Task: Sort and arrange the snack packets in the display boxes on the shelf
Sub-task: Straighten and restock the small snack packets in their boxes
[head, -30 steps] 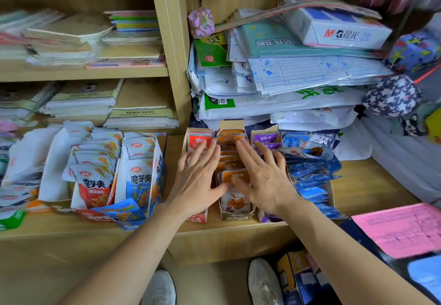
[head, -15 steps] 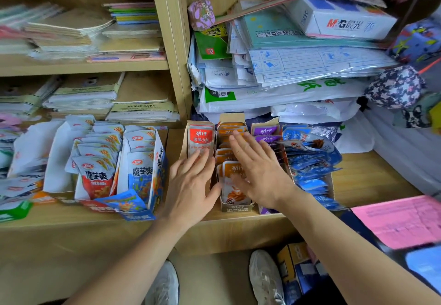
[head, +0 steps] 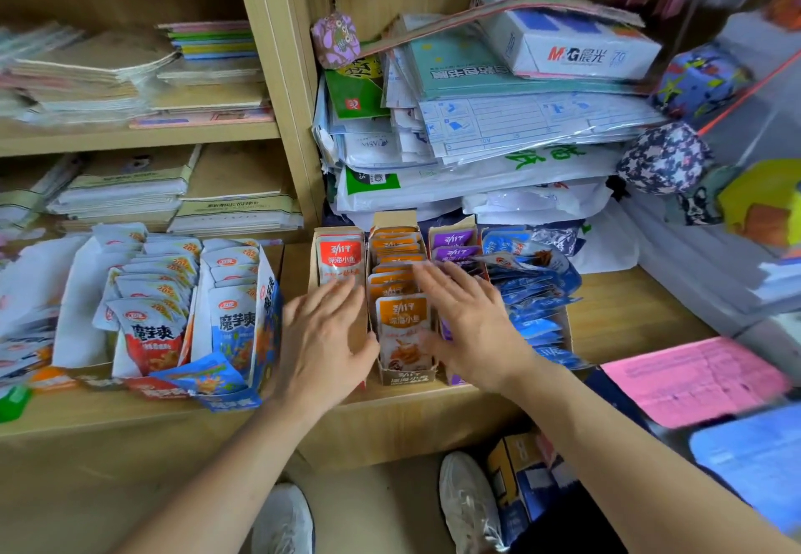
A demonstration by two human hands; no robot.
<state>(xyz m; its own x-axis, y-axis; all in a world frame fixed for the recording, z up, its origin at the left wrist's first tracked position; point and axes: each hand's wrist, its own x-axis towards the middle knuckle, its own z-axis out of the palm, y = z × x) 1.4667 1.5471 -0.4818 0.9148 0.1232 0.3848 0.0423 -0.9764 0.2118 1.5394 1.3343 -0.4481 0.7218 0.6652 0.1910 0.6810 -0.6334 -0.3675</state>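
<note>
**Squaring up the orange row**

Left hand (head: 323, 332) and right hand (head: 468, 319) lie flat, fingers straight, holding nothing. They flank the orange packets (head: 401, 324) at frame centre on the shelf (head: 628, 315). The likely next move is straightening the spilling blue packets (head: 537, 289), right of centre.

packet boxes (head: 403, 373) side by side on shelf (head: 628, 315), paper stacks (head: 477, 141) behind

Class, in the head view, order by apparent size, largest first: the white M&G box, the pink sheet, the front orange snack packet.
Largest: pink sheet and white M&G box, about alike; the sheet lies nearer, so unranked.
Smallest: front orange snack packet.
</note>
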